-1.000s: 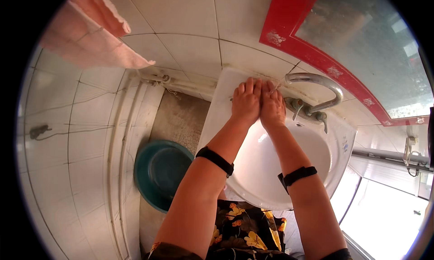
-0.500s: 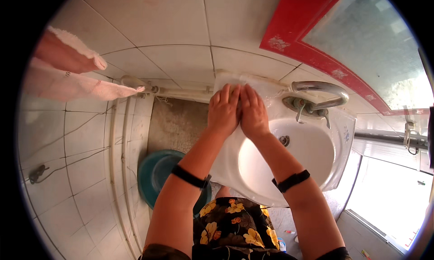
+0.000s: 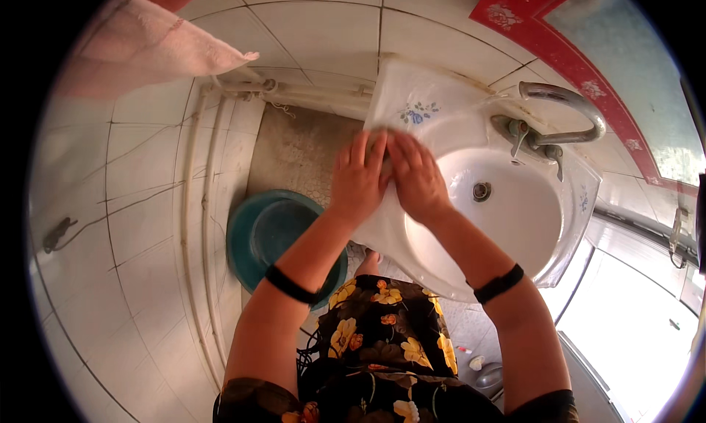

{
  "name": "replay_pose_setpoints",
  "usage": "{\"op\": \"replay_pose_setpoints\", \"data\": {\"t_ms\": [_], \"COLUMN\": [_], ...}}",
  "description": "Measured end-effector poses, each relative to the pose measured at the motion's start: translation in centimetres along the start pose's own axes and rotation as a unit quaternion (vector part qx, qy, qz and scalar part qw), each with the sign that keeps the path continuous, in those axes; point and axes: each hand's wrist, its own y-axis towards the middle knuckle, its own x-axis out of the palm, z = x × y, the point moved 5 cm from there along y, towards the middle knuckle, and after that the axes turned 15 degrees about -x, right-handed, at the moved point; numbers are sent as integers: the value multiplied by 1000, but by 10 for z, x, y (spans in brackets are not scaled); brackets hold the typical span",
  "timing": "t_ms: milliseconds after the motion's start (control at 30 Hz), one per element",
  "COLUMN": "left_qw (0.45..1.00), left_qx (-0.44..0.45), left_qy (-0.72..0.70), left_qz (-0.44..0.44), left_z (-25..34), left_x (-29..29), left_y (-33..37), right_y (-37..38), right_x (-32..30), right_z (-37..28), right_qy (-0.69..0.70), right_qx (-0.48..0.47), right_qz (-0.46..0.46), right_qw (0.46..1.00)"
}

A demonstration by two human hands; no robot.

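Over the left ledge of the white washbasin [image 3: 515, 254], my left hand [image 3: 359, 177] and my right hand [image 3: 421, 177] meet, fingertips close together and fingers bent down. Between them shows a sliver of something small and greyish green, too hidden to name. Both hands look closed over it. To the right of my hands lies the bowl with its metal drain [image 3: 482, 192]. Behind the bowl stands a chrome faucet [image 3: 570, 114] with two levers. A blue flower print [image 3: 418, 114] shows on the ledge just beyond my fingers.
Below left, a large teal plastic tub [image 3: 250, 228] stands on the floor. Pale pipes [image 3: 197, 202] run along the tiled wall, and a pink towel [image 3: 169, 44] hangs at upper left. A red-framed mirror [image 3: 632, 63] is at upper right. A bright opening [image 3: 640, 327] lies beyond the basin.
The view has shifted, so basin, tub and towel sit differently in the picture. My hands have come nearer along the ledge, uncovering the flower print, and stay together.
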Motion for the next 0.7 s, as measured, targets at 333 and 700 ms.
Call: {"op": "replay_pose_setpoints", "data": {"t_ms": [333,700], "left_qw": [985,981], "left_qx": [-116,-162], "left_qy": [78,87], "left_qz": [97,68], "left_z": [4,38], "left_x": [-6,2], "left_y": [-66,-153], "right_y": [-18,-91], "right_x": [1,-7], "right_z": [-40,-72], "right_qy": [31,59], "right_qx": [-88,-147], "right_qz": [-30,-81], "right_qw": [995,984]}}
